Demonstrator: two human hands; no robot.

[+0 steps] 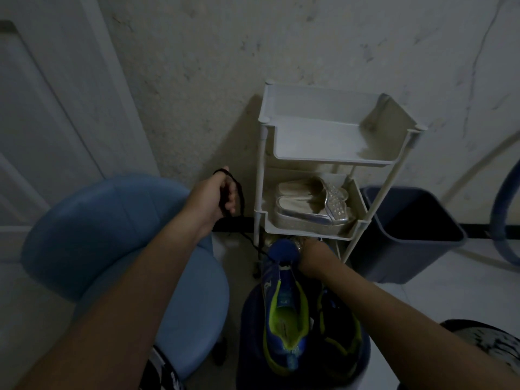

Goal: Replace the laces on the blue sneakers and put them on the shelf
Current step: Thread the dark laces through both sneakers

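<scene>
Against the mottled pale wall (309, 38), with a white door (42, 108) to its left, a padded blue chair (112, 235) fills the lower left. A white tiered shelf (332, 162) on slim posts stands to the right of the chair, and a dark grey bin (408, 232) sits on the floor just beside the shelf on its far side. At the bottom centre the blue sneakers (284, 313) with yellow-green lining lie side by side on a dark round surface (249, 333), toes pointing toward the foot of the shelf, the right-hand one in deep shadow. A pair of silver sandals (309, 212) rests in the shelf's middle tray. The left hand (216, 198) is raised over the chair's edge, its fingers curled round a black lace (239, 190) that loops over the knuckles and trails down to the toe of the nearer sneaker. The right hand (312, 260) rests at that sneaker's toe, back to the camera; how its fingers lie cannot be told.
</scene>
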